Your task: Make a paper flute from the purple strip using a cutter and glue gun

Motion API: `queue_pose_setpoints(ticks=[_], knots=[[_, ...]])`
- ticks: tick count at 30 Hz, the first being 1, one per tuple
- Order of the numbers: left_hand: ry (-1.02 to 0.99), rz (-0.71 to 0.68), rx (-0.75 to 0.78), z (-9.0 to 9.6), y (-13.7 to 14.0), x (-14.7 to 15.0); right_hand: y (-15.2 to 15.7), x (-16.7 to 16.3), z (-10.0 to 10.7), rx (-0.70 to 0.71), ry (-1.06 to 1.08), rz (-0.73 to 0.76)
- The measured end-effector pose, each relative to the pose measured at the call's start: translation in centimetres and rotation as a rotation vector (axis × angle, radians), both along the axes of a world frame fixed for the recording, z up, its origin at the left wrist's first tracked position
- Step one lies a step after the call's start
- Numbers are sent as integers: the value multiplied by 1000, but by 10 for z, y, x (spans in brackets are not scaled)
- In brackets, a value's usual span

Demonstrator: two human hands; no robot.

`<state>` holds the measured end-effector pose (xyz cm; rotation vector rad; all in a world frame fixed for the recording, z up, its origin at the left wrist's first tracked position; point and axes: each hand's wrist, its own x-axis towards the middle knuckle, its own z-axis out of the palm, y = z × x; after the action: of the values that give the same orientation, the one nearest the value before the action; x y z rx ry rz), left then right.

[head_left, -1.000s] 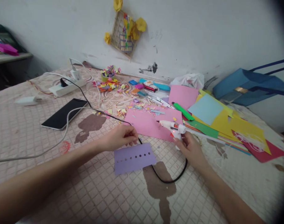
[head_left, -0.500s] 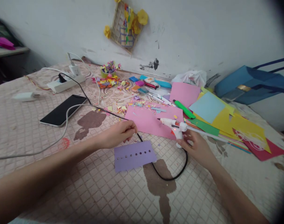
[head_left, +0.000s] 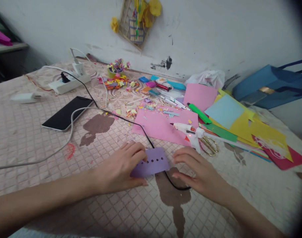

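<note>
A purple paper strip (head_left: 153, 168) with a row of round holes lies on the table in front of me. My left hand (head_left: 123, 167) is over its left end, fingers curved across the paper and thumb apart at the lower edge; whether it presses on the paper cannot be made out. At the strip's right edge, my right hand (head_left: 194, 168) is open, fingers and thumb spread with nothing between them. Behind it a white glue gun (head_left: 190, 130), with a small red light, rests near gold-handled scissors (head_left: 209, 146). Its black cord (head_left: 146, 134) runs under the strip.
Pink paper (head_left: 153, 124) with scraps lies beyond the strip. A phone (head_left: 66, 114) and a power strip (head_left: 70, 84) are at left. Coloured sheets (head_left: 225, 112), a green cutter (head_left: 199, 113) and a blue bag (head_left: 270, 86) sit at right. Paper flowers (head_left: 116, 67) stand at the back.
My right hand has let go of the glue gun, which now rests on the table, and moved left to the purple strip. My left hand has left the cord and come down over the strip.
</note>
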<state>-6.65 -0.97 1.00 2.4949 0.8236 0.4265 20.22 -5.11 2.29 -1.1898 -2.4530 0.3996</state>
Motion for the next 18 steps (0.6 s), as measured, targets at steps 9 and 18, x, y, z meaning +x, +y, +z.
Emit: queue_pose_setpoints(ticks=[9, 18], knots=[[58, 105, -9, -12, -12, -1, 17, -30, -18, 5, -81, 179], [-67, 98, -183, 5, 11, -2, 21, -31, -19, -10, -57, 171]])
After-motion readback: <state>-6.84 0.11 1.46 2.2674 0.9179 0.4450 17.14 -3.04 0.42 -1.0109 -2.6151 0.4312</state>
